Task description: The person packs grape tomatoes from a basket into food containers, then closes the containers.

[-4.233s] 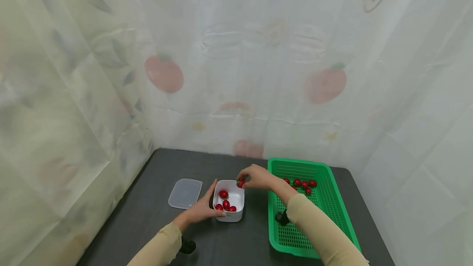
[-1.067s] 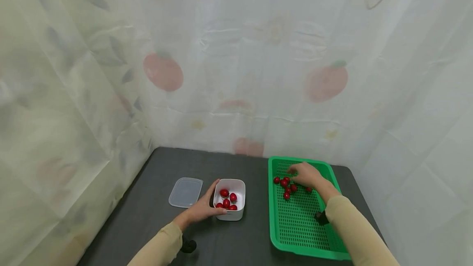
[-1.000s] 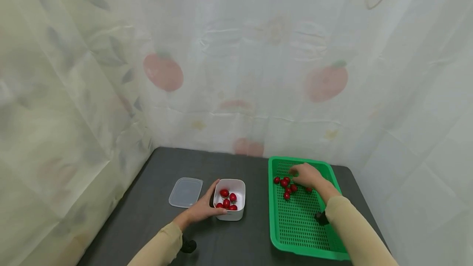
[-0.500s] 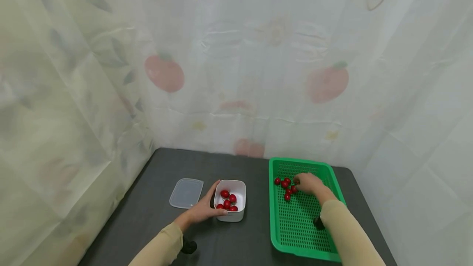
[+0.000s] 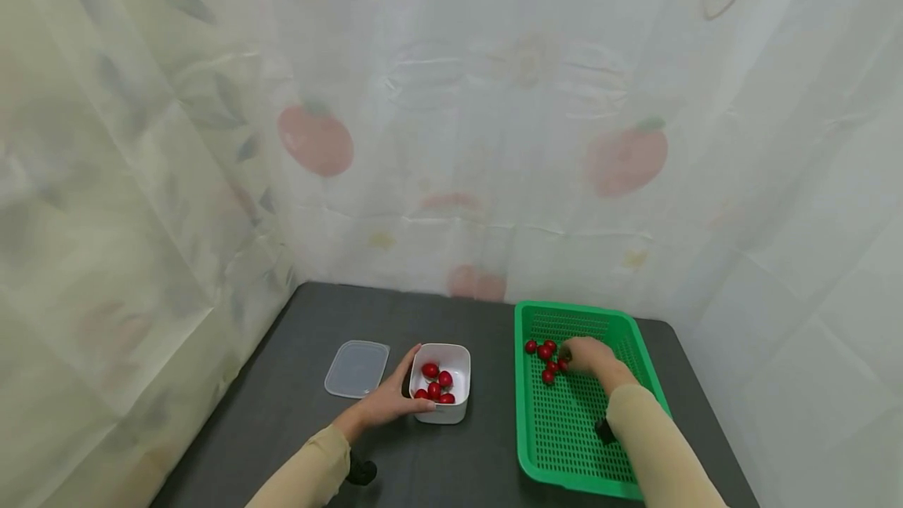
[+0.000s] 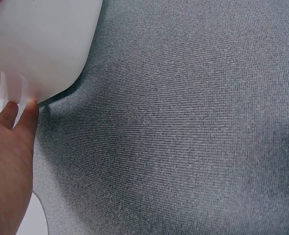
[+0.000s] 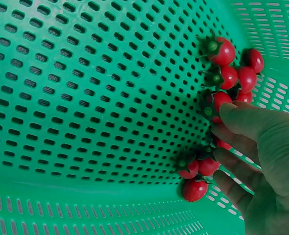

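Head: the left hand (image 5: 384, 402) grips the white container (image 5: 446, 414) of tomatoes (image 5: 434, 390) on the counter (image 5: 451, 465); the right hand (image 5: 591, 355) is inside the green basket (image 5: 564, 449). Left wrist: fingertips (image 6: 32, 108) touch the container's wall. Right wrist: thumb and fingers pinch one basket tomato (image 7: 221, 99).

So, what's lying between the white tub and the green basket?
Nothing but bare dark tabletop lies between the white tub and the green basket, as the head view shows.
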Demonstrator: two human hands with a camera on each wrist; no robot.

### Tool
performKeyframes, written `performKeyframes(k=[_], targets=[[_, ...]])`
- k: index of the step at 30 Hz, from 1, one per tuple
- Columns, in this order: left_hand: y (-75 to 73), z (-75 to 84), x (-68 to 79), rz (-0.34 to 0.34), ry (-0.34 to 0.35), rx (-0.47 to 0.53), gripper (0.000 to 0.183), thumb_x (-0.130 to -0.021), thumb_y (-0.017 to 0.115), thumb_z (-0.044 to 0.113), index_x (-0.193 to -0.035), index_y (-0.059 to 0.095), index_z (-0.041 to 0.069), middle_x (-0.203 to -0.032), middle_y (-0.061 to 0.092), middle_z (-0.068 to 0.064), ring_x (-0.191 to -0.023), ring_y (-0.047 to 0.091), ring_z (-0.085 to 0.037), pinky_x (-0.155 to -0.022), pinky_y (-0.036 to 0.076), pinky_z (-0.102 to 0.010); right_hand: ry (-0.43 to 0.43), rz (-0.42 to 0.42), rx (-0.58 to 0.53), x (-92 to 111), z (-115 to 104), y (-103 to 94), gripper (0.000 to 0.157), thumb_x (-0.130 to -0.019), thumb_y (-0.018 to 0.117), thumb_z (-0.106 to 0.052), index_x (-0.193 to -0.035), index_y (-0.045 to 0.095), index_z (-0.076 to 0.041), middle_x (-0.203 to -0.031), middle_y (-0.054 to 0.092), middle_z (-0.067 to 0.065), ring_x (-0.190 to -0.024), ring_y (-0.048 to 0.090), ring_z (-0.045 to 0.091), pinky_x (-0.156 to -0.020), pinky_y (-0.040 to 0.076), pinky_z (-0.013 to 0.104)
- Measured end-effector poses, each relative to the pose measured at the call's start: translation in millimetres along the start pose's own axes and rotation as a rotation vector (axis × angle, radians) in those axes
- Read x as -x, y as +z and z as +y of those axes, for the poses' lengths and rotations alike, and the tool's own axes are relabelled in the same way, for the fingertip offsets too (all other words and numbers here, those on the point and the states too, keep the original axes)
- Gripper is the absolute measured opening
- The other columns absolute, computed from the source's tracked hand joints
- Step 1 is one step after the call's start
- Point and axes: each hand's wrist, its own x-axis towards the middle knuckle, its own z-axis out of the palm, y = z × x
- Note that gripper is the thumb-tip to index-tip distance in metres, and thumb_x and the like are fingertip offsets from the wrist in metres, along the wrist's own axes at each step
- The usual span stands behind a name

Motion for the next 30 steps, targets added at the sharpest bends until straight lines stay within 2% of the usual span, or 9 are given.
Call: performKeyframes(k=[6, 13, 22, 30], targets=[[-0.1, -0.6, -1.1, 0.000, -0.007, -0.002, 0.117, -0.084, 0.082, 0.041, -0.166, 0.001, 0.021, -0.164, 0.019, -0.016, -0.145, 0.025, -0.043, -0.111, 0.022, -0.072, 0.004, 0.007, 0.000, -1.4, 5.1, 5.7, 0.018, -0.090, 0.073, -0.001, -0.103, 0.076, -0.012, -0.106, 0.071, 0.006, -0.096, 0.065, 0.030, -0.077, 0.054, 0.047], [0.2, -1.3, -0.8, 0.000, 0.008, 0.014, 0.117, -0.084, 0.083, 0.040, -0.166, 0.002, 0.018, -0.164, 0.020, -0.016, -0.145, 0.026, -0.042, -0.111, 0.024, -0.071, 0.008, -0.005, -0.024, 1.8, 7.7, 9.5, 0.028, -0.085, 0.073, 0.008, -0.106, 0.074, -0.011, -0.105, 0.069, 0.006, -0.094, 0.065, 0.029, -0.076, 0.055, 0.047], [-1.2, -2.0, -0.8, -0.004, -0.022, 0.042, 0.117, -0.082, 0.085, 0.039, -0.166, 0.004, 0.024, -0.166, 0.019, -0.011, -0.148, 0.024, -0.038, -0.114, 0.022, -0.069, 0.013, -0.011, -0.037, 4.9, 13.5, 11.0, 0.028, -0.087, 0.079, -0.007, -0.115, 0.072, -0.009, -0.115, 0.068, 0.011, -0.102, 0.064, 0.035, -0.079, 0.054, 0.050], [-1.2, -1.5, -0.5, -0.005, -0.014, 0.043, 0.114, -0.085, 0.084, 0.035, -0.166, 0.004, 0.026, -0.166, 0.019, -0.011, -0.147, 0.025, -0.038, -0.113, 0.023, -0.068, 0.022, -0.024, -0.032, 8.6, 10.1, 7.8, 0.029, -0.092, 0.075, -0.008, -0.121, 0.071, -0.006, -0.119, 0.068, 0.014, -0.105, 0.064, 0.037, -0.083, 0.054, 0.052]])
